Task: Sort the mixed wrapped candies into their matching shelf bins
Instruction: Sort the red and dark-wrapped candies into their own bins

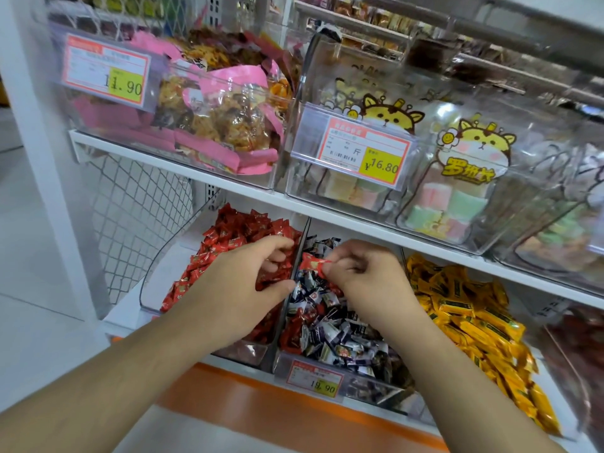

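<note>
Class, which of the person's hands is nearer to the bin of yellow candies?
Right. The right hand hovers over the middle bin, just left of the yellow candies; the left hand is farther left, over the red candies.

We count two hands: the left hand (243, 289) and the right hand (366, 276). We count three price tags: one reads 11.90 (106, 73), one 16.80 (351, 150), one 19.90 (315, 378). The loose candies are too many to count.

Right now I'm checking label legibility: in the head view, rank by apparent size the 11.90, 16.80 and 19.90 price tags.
1. The orange-bordered 16.80 price tag, though it looks close to the next.
2. The orange-bordered 11.90 price tag; blur makes their order unsure.
3. The orange-bordered 19.90 price tag, clearly smallest.
</note>
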